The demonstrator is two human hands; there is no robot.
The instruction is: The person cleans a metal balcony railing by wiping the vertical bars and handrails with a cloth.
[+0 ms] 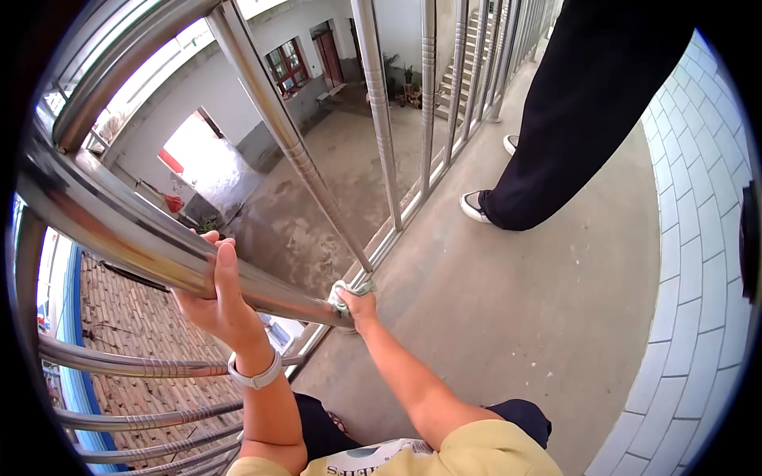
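A thick, shiny metal railing post [119,218] runs from the upper left down to the floor edge. My left hand [214,297], with a pale band on its wrist, grips this post partway along, its thumb up and fingertips showing over the far side. Low down, at the post's foot, my right hand [361,305] holds a pale green and white cloth [341,292] pressed against the metal. Part of the cloth is hidden behind the fingers and the post.
Thinner railing bars [298,151] line the walkway floor [492,317]. Another person in dark trousers [583,103] stands ahead on the right, beside a tiled wall [690,262]. Beyond the bars, a courtyard [333,166] with stairs [464,67] lies below.
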